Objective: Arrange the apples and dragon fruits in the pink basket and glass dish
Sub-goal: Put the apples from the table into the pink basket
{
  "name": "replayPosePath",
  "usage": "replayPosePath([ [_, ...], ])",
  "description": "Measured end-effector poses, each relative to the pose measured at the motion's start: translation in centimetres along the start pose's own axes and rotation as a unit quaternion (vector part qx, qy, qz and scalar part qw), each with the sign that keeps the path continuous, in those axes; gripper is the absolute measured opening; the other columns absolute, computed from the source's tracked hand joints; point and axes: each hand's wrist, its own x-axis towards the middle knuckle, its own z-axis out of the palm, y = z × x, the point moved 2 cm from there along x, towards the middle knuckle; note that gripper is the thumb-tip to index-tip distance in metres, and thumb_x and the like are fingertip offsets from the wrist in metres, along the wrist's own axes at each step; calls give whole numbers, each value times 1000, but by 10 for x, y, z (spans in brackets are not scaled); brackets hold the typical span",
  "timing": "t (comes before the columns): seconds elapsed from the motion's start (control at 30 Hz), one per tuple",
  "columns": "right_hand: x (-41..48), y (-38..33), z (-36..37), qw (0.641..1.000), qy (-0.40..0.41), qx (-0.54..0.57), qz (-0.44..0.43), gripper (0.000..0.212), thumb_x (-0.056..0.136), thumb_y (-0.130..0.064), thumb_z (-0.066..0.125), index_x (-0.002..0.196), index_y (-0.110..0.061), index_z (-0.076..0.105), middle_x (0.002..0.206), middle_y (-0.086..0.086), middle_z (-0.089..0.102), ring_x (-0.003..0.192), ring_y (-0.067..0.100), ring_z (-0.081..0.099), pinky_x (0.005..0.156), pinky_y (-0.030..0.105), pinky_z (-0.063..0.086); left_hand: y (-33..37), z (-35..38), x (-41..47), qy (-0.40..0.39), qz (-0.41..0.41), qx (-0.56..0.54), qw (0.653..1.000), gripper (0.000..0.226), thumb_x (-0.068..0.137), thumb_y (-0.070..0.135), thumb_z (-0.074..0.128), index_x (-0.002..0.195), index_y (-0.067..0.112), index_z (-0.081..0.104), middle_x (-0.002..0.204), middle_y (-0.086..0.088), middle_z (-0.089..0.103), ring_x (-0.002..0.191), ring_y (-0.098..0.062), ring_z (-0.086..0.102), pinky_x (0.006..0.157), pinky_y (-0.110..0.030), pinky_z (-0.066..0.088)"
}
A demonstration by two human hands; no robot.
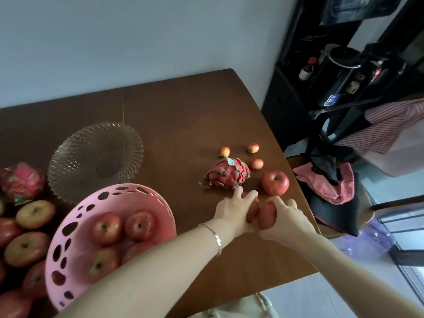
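Observation:
The pink basket [68, 237] stands at the lower left with several red apples [140, 224] inside. Behind it sits the glass dish [68, 161], holding nothing. My left hand [234, 208] grips a red apple [253, 211] near the table's right edge. Right beside it, my right hand [286, 218] grips another apple [267, 216]. The two apples touch. Just beyond the hands lie a dragon fruit [227, 173] and one more red apple [275, 182]. A second dragon fruit [21, 181] lies at the far left.
Several loose apples [34, 214] are piled left of the basket. Three small peach-coloured fruits [253, 148] lie behind the dragon fruit. The brown table [183, 111] ends just right of my hands; a chair with a black bag and pink cloth [330, 189] stands there.

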Motion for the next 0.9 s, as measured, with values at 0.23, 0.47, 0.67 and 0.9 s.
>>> replayPosePath([
  [0.23,-24,-62,-15,991,-18,72,-112,82,59,-38,77,125,-27,31,110,-4,43,89,15,56,72,30,55,-71,-60,-103,125,-35,-108,986,80,65,40,74,131,42,28,133,15,28,105,-19,58,81,-25,45],
  [0.47,-27,-129,-7,966,-9,147,-211,76,60,-31,80,121,-29,35,113,-4,46,96,11,51,76,20,45,-144,-85,-129,243,-132,-155,948,76,60,25,81,126,32,43,128,10,41,112,-15,53,90,-30,44],
  [0.67,-31,-171,27,962,-39,147,-226,73,58,-34,79,118,-28,39,109,-1,46,97,14,50,86,27,47,-186,-76,-98,210,-53,-62,974,80,59,19,77,132,23,44,136,4,44,119,-26,46,99,-32,39],
  [0.9,-28,-148,35,975,-24,130,-181,68,58,-24,78,113,-32,39,109,-2,47,95,14,50,78,25,49,-192,-88,-82,45,66,83,993,71,74,-5,54,133,35,47,147,-4,22,138,-23,23,110,-29,25],
])
